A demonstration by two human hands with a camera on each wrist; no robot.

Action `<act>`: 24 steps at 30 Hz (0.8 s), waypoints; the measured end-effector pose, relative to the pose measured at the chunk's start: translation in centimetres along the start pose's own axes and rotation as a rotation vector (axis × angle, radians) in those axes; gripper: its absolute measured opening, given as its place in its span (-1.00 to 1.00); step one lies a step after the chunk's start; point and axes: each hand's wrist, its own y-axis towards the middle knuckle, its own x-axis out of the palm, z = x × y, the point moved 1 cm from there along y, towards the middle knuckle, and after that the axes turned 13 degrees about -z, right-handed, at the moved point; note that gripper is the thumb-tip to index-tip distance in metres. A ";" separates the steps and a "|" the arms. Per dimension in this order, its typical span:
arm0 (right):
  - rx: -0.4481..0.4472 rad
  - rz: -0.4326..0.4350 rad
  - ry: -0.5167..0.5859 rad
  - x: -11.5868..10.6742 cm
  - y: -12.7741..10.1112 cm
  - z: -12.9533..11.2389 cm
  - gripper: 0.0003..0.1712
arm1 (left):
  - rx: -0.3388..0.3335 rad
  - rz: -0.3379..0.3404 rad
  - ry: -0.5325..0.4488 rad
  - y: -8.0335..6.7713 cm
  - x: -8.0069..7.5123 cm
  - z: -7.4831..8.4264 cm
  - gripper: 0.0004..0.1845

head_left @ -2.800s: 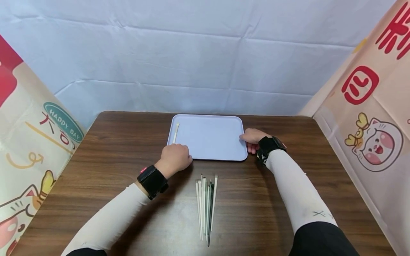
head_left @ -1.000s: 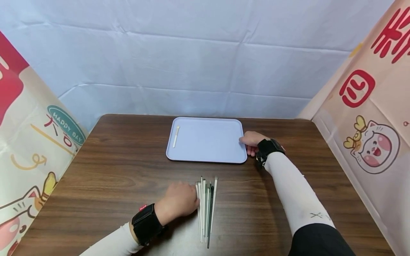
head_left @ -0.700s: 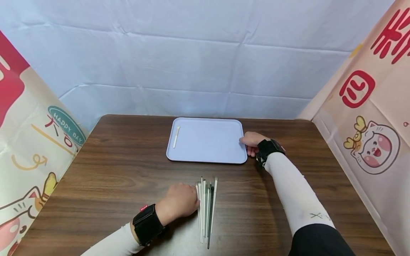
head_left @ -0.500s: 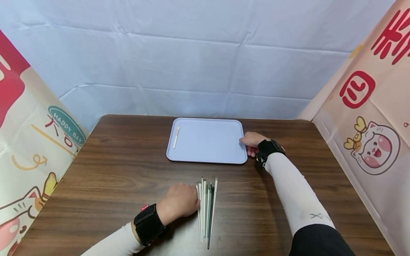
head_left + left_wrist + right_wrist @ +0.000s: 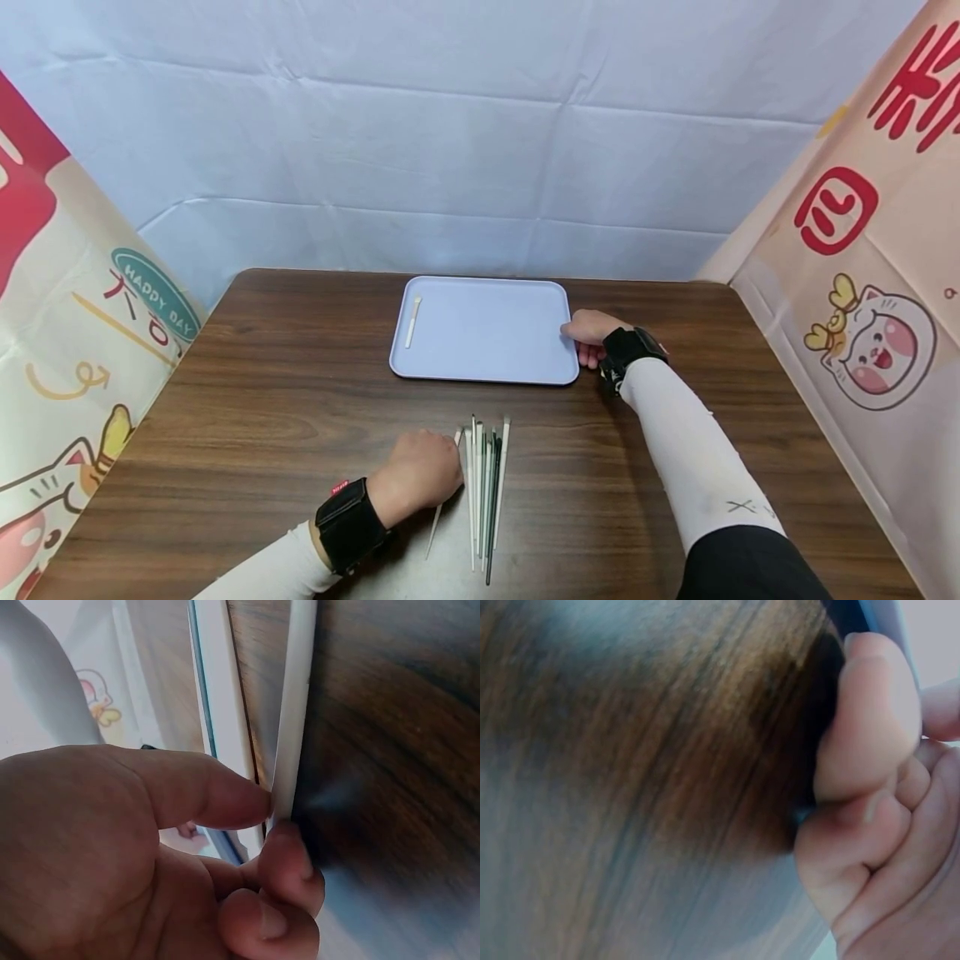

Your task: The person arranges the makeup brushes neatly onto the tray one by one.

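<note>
My left hand [image 5: 420, 468] pinches a slim white paintbrush [image 5: 434, 532] between thumb and fingertips; in the left wrist view its pale handle [image 5: 296, 682] runs upward out of the grip. Just right of that hand lies a loose bundle of long paintbrushes [image 5: 483, 500], mostly white with some dark green ones. Farther back is a pale lavender tray [image 5: 487, 333], with one short white paintbrush [image 5: 412, 323] along its left side. My right hand [image 5: 592, 331] grips the tray's right edge, thumb over the rim and fingers curled beside it; the fingers [image 5: 870, 727] show close up in the right wrist view.
Everything rests on a dark wood-grain table [image 5: 300, 375]. A pale blue cloth [image 5: 420, 142] hangs behind it. Printed cartoon panels [image 5: 873, 342] stand along the left and right sides.
The left hand came back from the tray to the bundle, leaving the short paintbrush visible on the tray. Now the leftmost paintbrush is tilted away from the bundle. The right hand stays on the tray.
</note>
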 end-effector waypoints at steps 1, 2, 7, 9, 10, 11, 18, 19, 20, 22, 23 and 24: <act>0.001 0.002 -0.001 0.0 0.0 0.0 -0.47 | -0.007 -0.006 -0.001 0.0 0.0 0.0 -0.69; 0.002 0.004 -0.003 0.0 0.0 0.0 -0.47 | -0.013 -0.009 -0.002 0.0 0.0 0.0 -0.69; 0.007 0.004 -0.007 0.0 0.1 0.0 -0.44 | -0.014 -0.007 -0.001 0.0 0.0 -0.2 -0.67; 0.007 0.003 -0.011 0.0 0.1 0.1 -0.43 | -0.008 0.000 -0.001 0.0 0.0 -0.2 -0.68; 0.005 0.001 -0.012 0.0 0.2 0.1 -0.43 | -0.005 0.004 -0.004 0.0 0.0 -0.3 -0.69; 0.006 0.001 -0.012 0.0 0.2 0.2 -0.43 | -0.003 0.006 -0.007 0.0 -0.1 -0.4 -0.70; 0.011 0.006 -0.009 0.1 0.0 0.1 -0.47 | -0.025 0.033 -0.042 0.8 -1.5 -1.7 -0.64; 0.011 0.005 -0.007 0.1 0.0 0.0 -0.47 | -0.032 0.046 -0.049 1.0 -1.9 -2.0 -0.64; 0.007 0.004 -0.009 0.1 -0.1 0.0 -0.48 | -0.040 0.052 -0.060 1.2 -2.2 -2.3 -0.64; 0.003 0.003 -0.009 0.1 -0.2 0.0 -0.49 | -0.055 0.063 -0.080 1.7 -2.9 -3.0 -0.65; 0.002 0.003 -0.008 0.1 -0.2 -0.1 -0.49 | -0.060 0.073 -0.090 2.0 -3.2 -3.4 -0.65; -0.001 0.001 -0.009 0.1 -0.2 -0.1 -0.49 | -0.067 0.072 -0.099 2.2 -3.6 -3.7 -0.65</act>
